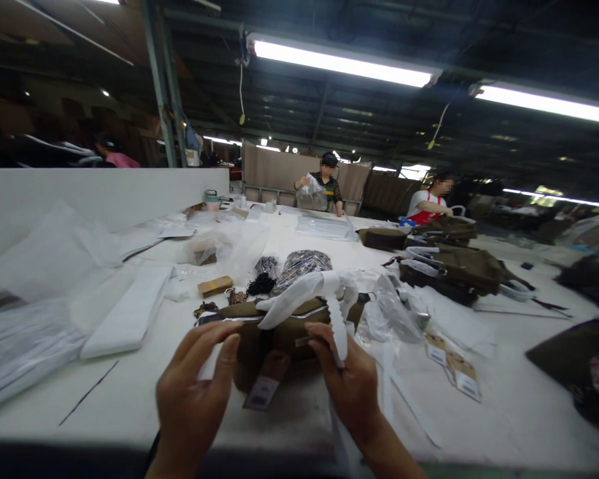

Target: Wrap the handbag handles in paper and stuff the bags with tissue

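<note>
An olive-green handbag (299,356) with a zip along its top sits in front of me on the white table. White wrapping covers its handle (299,296), and a toothed white strip (337,326) hangs over by my right hand. My left hand (194,389) grips the bag's left end, thumb in front and fingers at the top edge. With bent fingers, my right hand (349,382) holds the front right side, close to a small plate (303,342). A cardboard hang tag (267,380) dangles from the bag's front.
Beyond the bag lie a patterned bundle in plastic (304,266), black cords (262,284) and brown cards (215,286). A white foam sheet (130,313) is on the left. More olive bags (449,269) and loose tags (462,376) are on the right. Two people work across the table.
</note>
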{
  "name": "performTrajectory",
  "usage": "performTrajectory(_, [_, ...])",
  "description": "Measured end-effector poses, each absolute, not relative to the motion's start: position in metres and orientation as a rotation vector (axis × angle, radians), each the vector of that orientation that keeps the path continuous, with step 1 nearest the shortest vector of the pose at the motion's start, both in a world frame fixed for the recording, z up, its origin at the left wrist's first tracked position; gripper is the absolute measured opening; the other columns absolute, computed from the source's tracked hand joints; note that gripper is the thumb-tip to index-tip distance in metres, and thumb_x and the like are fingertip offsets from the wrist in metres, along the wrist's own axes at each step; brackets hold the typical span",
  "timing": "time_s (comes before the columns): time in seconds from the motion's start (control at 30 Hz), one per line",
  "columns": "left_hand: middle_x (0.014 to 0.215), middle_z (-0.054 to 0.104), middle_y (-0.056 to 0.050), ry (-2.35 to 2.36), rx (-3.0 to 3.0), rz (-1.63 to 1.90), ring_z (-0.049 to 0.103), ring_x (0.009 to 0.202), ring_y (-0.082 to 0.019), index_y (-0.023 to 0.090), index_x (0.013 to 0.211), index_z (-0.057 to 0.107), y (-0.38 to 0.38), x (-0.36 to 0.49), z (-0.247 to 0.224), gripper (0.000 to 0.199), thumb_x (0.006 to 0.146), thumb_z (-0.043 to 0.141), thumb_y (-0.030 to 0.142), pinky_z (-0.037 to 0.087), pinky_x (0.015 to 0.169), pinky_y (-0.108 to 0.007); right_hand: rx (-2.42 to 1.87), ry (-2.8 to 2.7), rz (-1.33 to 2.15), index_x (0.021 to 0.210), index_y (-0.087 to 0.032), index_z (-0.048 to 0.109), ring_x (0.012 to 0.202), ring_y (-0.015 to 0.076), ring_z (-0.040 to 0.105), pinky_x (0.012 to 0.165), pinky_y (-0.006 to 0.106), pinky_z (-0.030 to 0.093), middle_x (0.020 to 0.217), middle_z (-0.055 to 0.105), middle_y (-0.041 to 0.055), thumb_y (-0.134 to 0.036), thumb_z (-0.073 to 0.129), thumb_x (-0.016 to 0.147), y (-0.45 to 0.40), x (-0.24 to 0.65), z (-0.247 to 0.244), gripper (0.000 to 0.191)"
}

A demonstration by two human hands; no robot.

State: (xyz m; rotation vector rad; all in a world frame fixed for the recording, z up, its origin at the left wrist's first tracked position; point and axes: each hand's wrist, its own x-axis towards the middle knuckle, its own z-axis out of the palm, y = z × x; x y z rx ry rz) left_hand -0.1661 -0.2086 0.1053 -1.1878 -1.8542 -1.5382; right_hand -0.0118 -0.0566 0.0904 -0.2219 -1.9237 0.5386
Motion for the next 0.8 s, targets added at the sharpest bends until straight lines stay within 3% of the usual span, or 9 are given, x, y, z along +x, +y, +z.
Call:
performTrajectory(0.1, [0.116, 0.064, -0.006, -1.815, -0.907, -1.655, 0.062, 0.110, -0.022, 0.024, 0.114, 0.066, -0.208, -0.177, 0.089, 0.021, 0.094, 0.065, 0.026, 0.049, 0.102, -0.039, -0.336, -1.871, 0.464, 0.114, -0.024, 0.071, 0.097, 0.0191, 0.071, 0.088, 0.028, 0.057, 0.104, 0.075, 0.0052, -0.015, 0.059, 0.097, -0.051, 0.010, 0.086, 0.022])
performTrajectory(0.2, [0.159, 0.035, -0.011, -1.901, -0.835, -1.939, 0.041, 0.143, -0.028, 0.029, 0.153, 0.033, -0.196, -0.186, 0.063, 0.076, 0.089, 0.071, 0.038, 0.037, 0.118, -0.047, -0.600, -1.710, 0.475, 0.105, -0.023, 0.070, 0.097, 0.0219, 0.070, 0.092, 0.035, 0.056, 0.101, 0.073, 0.0062, -0.028, 0.064, 0.095, -0.030, 0.026, 0.072, 0.012])
performTrajectory(0.23, [0.164, 0.026, -0.011, -1.963, -0.842, -2.063, 0.035, 0.148, -0.028, 0.031, 0.159, 0.017, -0.192, -0.188, 0.054, 0.088, 0.089, 0.070, 0.042, 0.034, 0.120, -0.049, -0.708, -1.638, 0.540, 0.107, -0.022, 0.069, 0.101, 0.0239, 0.069, 0.096, 0.039, 0.054, 0.105, 0.072, 0.0076, -0.035, 0.067, 0.093, -0.020, 0.028, 0.066, 0.019])
performTrajectory(0.3, [0.163, 0.030, -0.011, -2.140, -0.858, -2.225, 0.035, 0.148, -0.028, 0.032, 0.161, 0.003, -0.183, -0.190, 0.040, 0.096, 0.090, 0.065, 0.051, 0.033, 0.120, -0.049, -0.846, -1.549, 0.753, 0.124, -0.021, 0.061, 0.117, 0.0285, 0.064, 0.104, 0.047, 0.050, 0.126, 0.066, 0.0128, -0.051, 0.070, 0.087, 0.003, 0.027, 0.053, 0.049])
performTrajectory(0.4, [0.142, 0.058, -0.011, -2.405, -0.888, -2.194, 0.050, 0.137, -0.031, 0.026, 0.156, 0.029, -0.174, -0.192, 0.034, 0.087, 0.085, 0.062, 0.063, 0.040, 0.115, -0.046, -0.854, -1.656, 1.124, 0.156, -0.021, 0.030, 0.142, 0.0301, 0.044, 0.117, 0.050, 0.036, 0.157, 0.041, 0.0165, -0.068, 0.059, 0.087, 0.027, 0.019, 0.043, 0.089])
performTrajectory(0.5, [0.130, 0.067, -0.012, -2.514, -0.767, -2.000, 0.059, 0.127, -0.034, 0.021, 0.140, 0.051, -0.170, -0.194, 0.049, 0.078, 0.081, 0.057, 0.072, 0.045, 0.110, -0.047, -0.861, -1.845, 1.170, 0.163, -0.021, 0.011, 0.151, 0.0275, 0.030, 0.122, 0.048, 0.025, 0.162, 0.033, 0.0140, -0.075, 0.041, 0.092, 0.028, 0.018, 0.059, 0.094])
performTrajectory(0.57, [0.126, 0.069, -0.013, -2.559, -0.711, -1.874, 0.060, 0.125, -0.036, 0.020, 0.131, 0.057, -0.170, -0.197, 0.062, 0.076, 0.083, 0.048, 0.077, 0.044, 0.109, -0.050, -0.942, -2.001, 0.995, 0.163, -0.023, 0.012, 0.146, 0.0317, 0.039, 0.119, 0.051, 0.031, 0.156, 0.044, 0.0151, -0.075, 0.036, 0.094, 0.021, 0.027, 0.082, 0.090])
performTrajectory(0.67, [0.124, 0.071, -0.012, -2.771, -0.911, -1.549, 0.060, 0.125, -0.034, 0.019, 0.122, 0.064, -0.175, -0.203, 0.080, 0.076, 0.089, 0.027, 0.077, 0.045, 0.108, -0.047, -1.192, -2.308, 0.711, 0.161, -0.025, 0.024, 0.124, 0.0408, 0.061, 0.103, 0.057, 0.043, 0.130, 0.067, 0.0191, -0.071, 0.033, 0.097, 0.011, 0.044, 0.116, 0.079])
performTrajectory(0.8, [0.098, 0.076, -0.019, -3.000, -1.073, -1.037, 0.067, 0.107, -0.044, 0.017, 0.099, 0.074, -0.183, -0.205, 0.114, 0.072, 0.087, 0.035, 0.076, 0.050, 0.095, -0.056, -1.367, -2.515, 0.544, 0.156, -0.024, 0.039, 0.112, 0.0396, 0.068, 0.093, 0.052, 0.049, 0.115, 0.074, 0.0194, -0.062, 0.027, 0.103, 0.008, 0.050, 0.134, 0.066])
